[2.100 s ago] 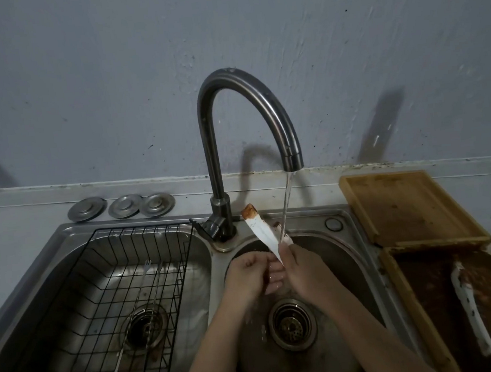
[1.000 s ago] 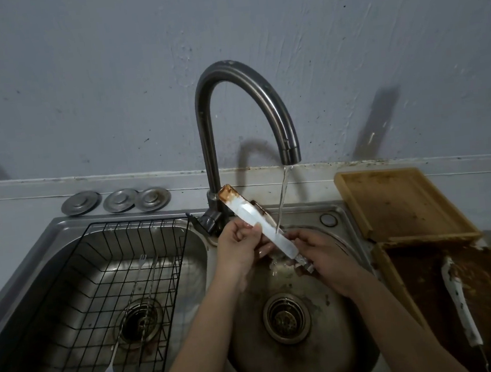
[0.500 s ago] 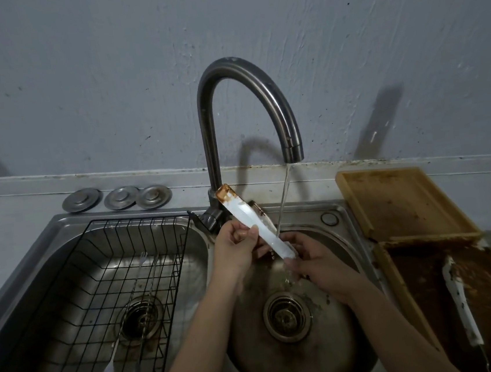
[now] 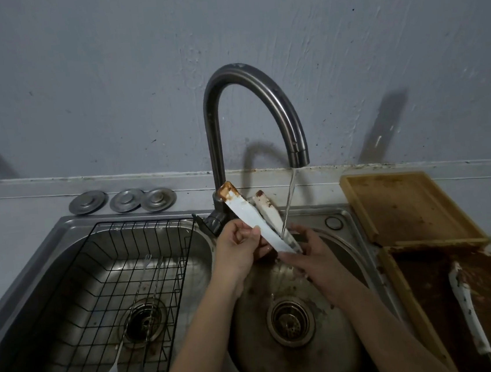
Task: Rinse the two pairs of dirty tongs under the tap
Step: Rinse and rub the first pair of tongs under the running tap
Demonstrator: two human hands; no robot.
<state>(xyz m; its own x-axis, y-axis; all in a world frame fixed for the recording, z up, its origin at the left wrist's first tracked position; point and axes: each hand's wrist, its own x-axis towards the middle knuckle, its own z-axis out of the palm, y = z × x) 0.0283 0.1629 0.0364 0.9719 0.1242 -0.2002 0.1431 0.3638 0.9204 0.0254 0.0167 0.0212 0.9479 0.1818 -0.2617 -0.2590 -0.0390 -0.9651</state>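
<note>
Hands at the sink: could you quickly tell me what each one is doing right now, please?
Left hand: holds the tongs at mid-length.
Right hand: holds the tongs' lower end, under the tap water.

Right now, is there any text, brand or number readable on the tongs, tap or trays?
None. The tongs in the hands, the tap, the sink and the wooden tray show only stains and bare surfaces, no print or markings legible.
</note>
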